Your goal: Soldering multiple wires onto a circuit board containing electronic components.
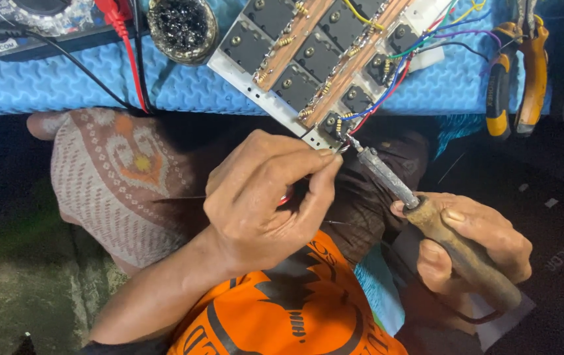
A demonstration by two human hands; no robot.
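My left hand [262, 200] is closed in a pinch, its thumb and forefinger holding a thin wire at the near corner of the circuit board [321, 59]. The board is a metal plate with rows of black transistors, copper strips and coloured wires. My right hand [475, 246] grips the wooden handle of a soldering iron [387, 177]. The iron's metal tip touches the same board corner, right beside my left fingertips. Most of the thin wire is hidden by my fingers.
The board lies on a blue foam mat [65, 85]. A multimeter [25, 23] with red and black leads sits at the top left, next to a round tin [182, 26] of dark paste. Pliers [518, 72] with orange-yellow handles lie at the right. A patterned cloth [111, 177] covers my knee.
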